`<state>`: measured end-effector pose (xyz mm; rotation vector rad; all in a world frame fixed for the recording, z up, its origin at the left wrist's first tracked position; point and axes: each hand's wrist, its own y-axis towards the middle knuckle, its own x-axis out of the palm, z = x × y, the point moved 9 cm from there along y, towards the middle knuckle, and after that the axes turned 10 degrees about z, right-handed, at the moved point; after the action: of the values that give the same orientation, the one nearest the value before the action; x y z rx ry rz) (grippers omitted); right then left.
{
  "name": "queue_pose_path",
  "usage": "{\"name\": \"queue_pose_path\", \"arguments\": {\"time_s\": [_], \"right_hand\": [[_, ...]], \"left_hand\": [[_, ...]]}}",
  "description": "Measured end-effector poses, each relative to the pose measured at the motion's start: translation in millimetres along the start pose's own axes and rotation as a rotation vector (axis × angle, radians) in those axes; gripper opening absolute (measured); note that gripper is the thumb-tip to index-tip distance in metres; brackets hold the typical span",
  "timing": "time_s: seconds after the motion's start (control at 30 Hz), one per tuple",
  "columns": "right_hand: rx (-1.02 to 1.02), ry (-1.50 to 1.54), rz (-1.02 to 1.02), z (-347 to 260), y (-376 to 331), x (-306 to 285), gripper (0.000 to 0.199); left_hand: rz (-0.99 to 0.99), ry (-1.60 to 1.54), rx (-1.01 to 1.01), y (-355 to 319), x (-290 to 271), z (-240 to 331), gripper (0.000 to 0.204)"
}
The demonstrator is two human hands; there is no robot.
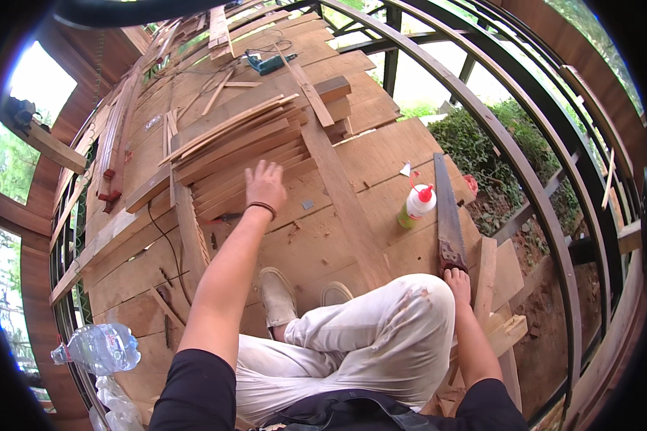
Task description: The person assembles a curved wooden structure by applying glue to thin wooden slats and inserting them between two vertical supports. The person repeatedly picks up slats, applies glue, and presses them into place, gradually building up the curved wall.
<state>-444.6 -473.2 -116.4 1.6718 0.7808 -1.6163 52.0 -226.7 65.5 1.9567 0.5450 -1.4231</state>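
Observation:
I sit on a wooden plank floor (pixel 316 237) with my legs folded. My left hand (pixel 265 184) reaches forward with fingers spread, over the near edge of a stack of thin wooden slats (pixel 244 147), holding nothing. My right hand (pixel 457 280) rests on the floor by my knee, at the wooden handle of a handsaw (pixel 447 215) that lies flat with its blade pointing away. Whether the fingers grip the handle is unclear. A white glue bottle (pixel 417 205) with a red tip and greenish bottom lies just left of the saw blade.
A long plank (pixel 338 187) runs diagonally past the slats. A power tool (pixel 269 65) with cable lies far ahead. A clear plastic water bottle (pixel 101 348) lies at my lower left. A black metal railing (pixel 525 179) curves along the right, with open ground below.

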Motion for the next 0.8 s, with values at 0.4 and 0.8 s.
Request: {"name": "queue_pose_path", "arguments": {"time_s": [0.4,0.8], "right_hand": [[0.722,1.257,0.569,-1.2,17.7,-202.6,0.013],[0.386,1.394,0.181,-187.7,-3.1,-293.6,0.015]], "left_hand": [[-0.100,-0.575,-0.328,43.8,60.5,11.1,0.044],[-0.394,-0.584,-0.312,53.8,59.3,16.8,0.048]]}}
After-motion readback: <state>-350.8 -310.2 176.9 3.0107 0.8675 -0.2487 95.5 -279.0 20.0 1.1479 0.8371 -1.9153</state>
